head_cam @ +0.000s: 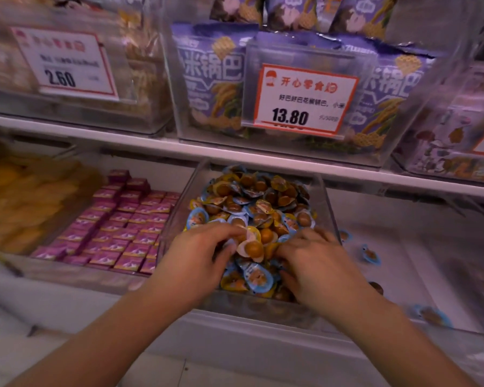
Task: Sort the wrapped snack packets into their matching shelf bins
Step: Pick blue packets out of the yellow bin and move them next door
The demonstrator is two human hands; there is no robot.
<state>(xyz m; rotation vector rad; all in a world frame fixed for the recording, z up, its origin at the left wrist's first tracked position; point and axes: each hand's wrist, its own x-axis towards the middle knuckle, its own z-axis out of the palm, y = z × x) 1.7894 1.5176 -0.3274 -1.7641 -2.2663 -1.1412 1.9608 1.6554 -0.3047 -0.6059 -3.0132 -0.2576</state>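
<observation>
A clear plastic bin [329, 208] on the lower shelf is heaped with small round snack packets [259, 203], brown inside with blue or yellow wrappers. Both my hands are in the front of this heap. My left hand [199, 255] has its fingers curled and pinches a yellow-rimmed packet [253, 248] at the top of the pile. My right hand [316, 263] lies palm down on the packets with its fingers dug in among them; what it grips is hidden.
A few loose blue packets [370, 255] lie in the near-bare bin to the right. Pink boxed snacks [123, 227] fill the bin to the left, yellow packs [20, 202] further left. Purple bags [213, 79] and price tags [302, 99] sit on the upper shelf.
</observation>
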